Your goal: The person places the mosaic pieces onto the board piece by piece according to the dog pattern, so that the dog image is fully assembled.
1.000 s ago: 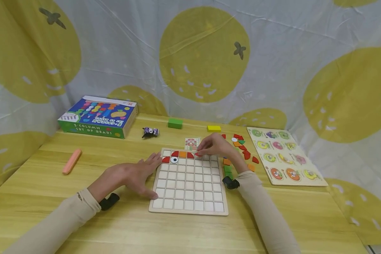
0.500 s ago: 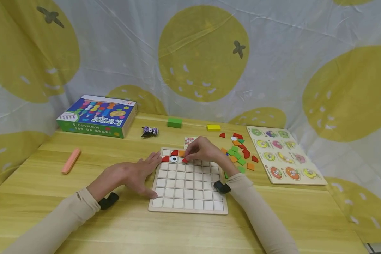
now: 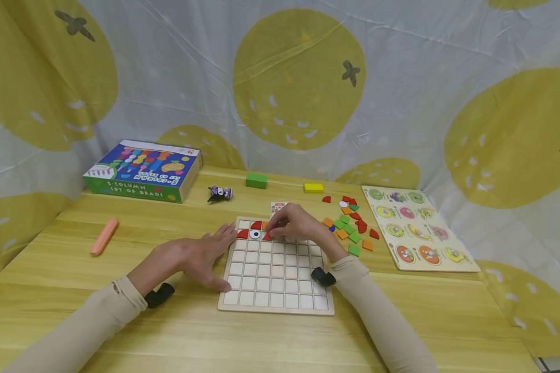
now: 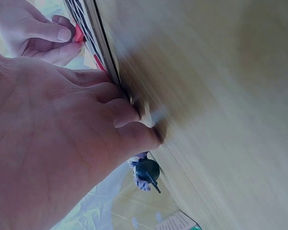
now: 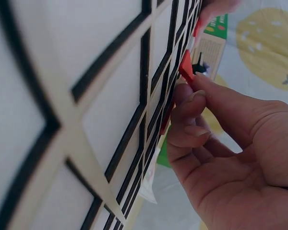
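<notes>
A wooden grid board [image 3: 275,290] lies on the table in the head view. At its top left sit two red pieces [image 3: 243,234] and a white eye piece [image 3: 254,234]. My right hand [image 3: 270,232] pinches a small red piece [image 3: 267,237] over the second row, just right of the eye piece. The right wrist view shows that red piece [image 5: 186,67] between thumb and fingers [image 5: 192,103], at the board [image 5: 62,96]. My left hand [image 3: 214,254] lies flat on the table with straight fingers against the board's left edge [image 4: 100,43].
Loose red, green and orange pieces [image 3: 352,228] lie right of the board, beside a fruit puzzle board [image 3: 415,228]. Behind are a pattern card [image 3: 277,206], green block [image 3: 256,180], yellow block [image 3: 313,187], small figure [image 3: 220,194] and bead box [image 3: 144,170]. A pink stick [image 3: 105,236] lies left.
My right hand has carried the red piece leftward along the board's top rows, from near the middle columns to beside the eye piece. The left hand has stayed put.
</notes>
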### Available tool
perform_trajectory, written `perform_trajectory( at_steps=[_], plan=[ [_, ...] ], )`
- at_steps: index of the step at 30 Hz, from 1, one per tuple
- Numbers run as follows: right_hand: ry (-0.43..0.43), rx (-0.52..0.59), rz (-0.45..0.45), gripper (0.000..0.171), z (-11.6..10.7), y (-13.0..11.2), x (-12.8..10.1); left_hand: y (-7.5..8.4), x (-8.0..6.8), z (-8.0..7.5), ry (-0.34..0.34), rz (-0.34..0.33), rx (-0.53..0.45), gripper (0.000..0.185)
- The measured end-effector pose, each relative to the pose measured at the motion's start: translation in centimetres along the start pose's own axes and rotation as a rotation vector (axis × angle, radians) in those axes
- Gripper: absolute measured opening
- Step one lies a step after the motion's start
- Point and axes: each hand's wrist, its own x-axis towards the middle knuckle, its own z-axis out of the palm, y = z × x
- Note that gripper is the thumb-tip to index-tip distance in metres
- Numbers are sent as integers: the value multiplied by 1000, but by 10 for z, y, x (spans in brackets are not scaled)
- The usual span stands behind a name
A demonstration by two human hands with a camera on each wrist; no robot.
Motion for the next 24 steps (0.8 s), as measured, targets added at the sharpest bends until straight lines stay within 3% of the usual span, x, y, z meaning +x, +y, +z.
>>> perform_trajectory(
  at_steps=[11,17,24],
  plan=[
    [-33,-10,-43,11,2,-1,-2,0,-2,1,6,22,11,129],
    [-36,-4,1,15,-7,4,-5,0,-3,1,5,24,9,129],
    [100,-30,37,17,-37,26,-23,1,-3,0,6,28,8,128]
  ],
)
